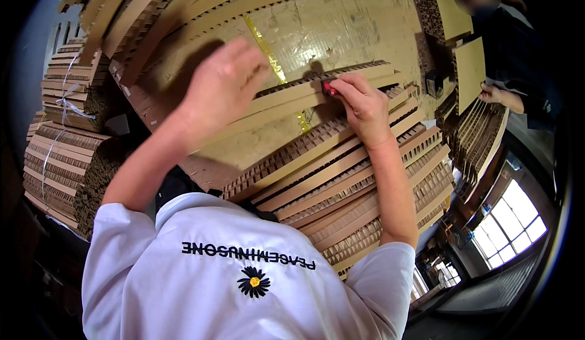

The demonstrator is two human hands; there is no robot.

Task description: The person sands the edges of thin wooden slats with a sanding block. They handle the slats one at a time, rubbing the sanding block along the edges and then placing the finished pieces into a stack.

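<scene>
Across the broad brown cardboard-covered surface in front of me, a long, tan, narrow cardboard strip lies slantwise, its right end farther from the person than its left. The right hand pinches a small red object between thumb and fingers, right over the strip's right-hand part. The left hand hangs raised over the left side, fingers curled and blurred; I can't tell whether it grips anything. Shiny yellow tape runs along the surface beyond the strip. Ridged tan cardboard lengths lie side by side at the near right, and bundles tied with white string stand at left.
</scene>
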